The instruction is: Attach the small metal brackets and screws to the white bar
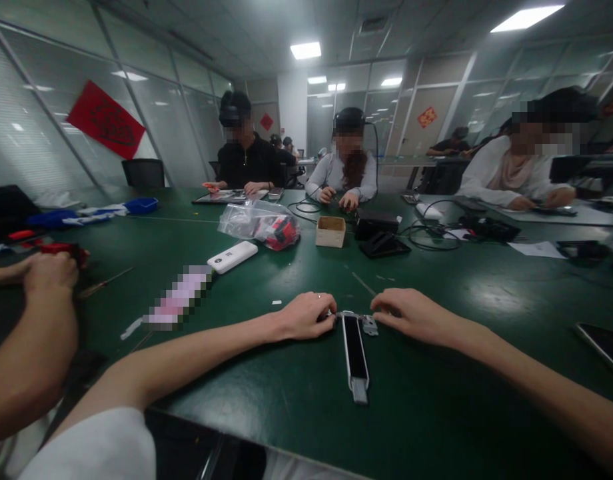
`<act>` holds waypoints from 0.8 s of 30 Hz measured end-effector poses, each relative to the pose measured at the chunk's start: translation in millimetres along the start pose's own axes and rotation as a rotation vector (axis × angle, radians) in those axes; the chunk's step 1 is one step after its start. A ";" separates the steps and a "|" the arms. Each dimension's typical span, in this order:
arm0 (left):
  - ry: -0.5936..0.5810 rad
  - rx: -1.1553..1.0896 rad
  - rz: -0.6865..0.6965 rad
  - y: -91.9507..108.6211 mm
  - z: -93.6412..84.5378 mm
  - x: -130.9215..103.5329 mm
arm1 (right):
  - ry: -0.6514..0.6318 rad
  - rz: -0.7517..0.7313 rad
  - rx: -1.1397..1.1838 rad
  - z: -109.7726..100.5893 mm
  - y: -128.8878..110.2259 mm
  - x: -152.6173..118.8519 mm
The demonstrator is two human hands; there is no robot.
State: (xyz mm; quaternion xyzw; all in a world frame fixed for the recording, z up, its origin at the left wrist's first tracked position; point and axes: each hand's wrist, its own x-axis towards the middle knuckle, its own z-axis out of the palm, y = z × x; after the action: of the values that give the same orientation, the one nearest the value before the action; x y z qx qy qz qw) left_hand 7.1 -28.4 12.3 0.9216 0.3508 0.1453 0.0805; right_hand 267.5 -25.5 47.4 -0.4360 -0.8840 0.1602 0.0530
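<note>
In front of me on the green table lies a slim device (355, 347) with a black face, a white rim and a silvery tab at its near end. Close by its far left edge, my left hand (306, 316) has its fingers curled together; something small and dark shows at the fingertips, too small to name. My right hand (411, 312) is across from it, thumb and fingers pinched near the device's far right edge. What they pinch, if anything, is hidden. A small grey metal piece (370, 325) sits just below those right fingertips, beside the device.
Beyond my hands are a white power bank (232, 257), a clear plastic bag (259, 223) with red items, a small open box (330, 231) and black cables. A phone (604, 347) lies at right. A neighbour's arms (46, 313) reach in from the left; several people sit opposite.
</note>
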 end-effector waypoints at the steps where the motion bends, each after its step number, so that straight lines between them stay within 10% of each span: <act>1: 0.001 0.000 0.001 -0.4 0.3 -0.1 | 0.023 0.027 -0.050 -2.5 4.9 -0.5; 24: -0.013 -0.004 -0.003 2.0 -1.7 0.5 | 0.026 0.043 -0.065 11.2 24.1 4.9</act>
State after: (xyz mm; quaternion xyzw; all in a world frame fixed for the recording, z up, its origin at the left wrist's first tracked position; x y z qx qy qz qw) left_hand 8.1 -29.5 14.4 0.9218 0.3514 0.1397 0.0848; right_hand 280.0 -10.6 28.7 -0.4584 -0.8784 0.1270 0.0469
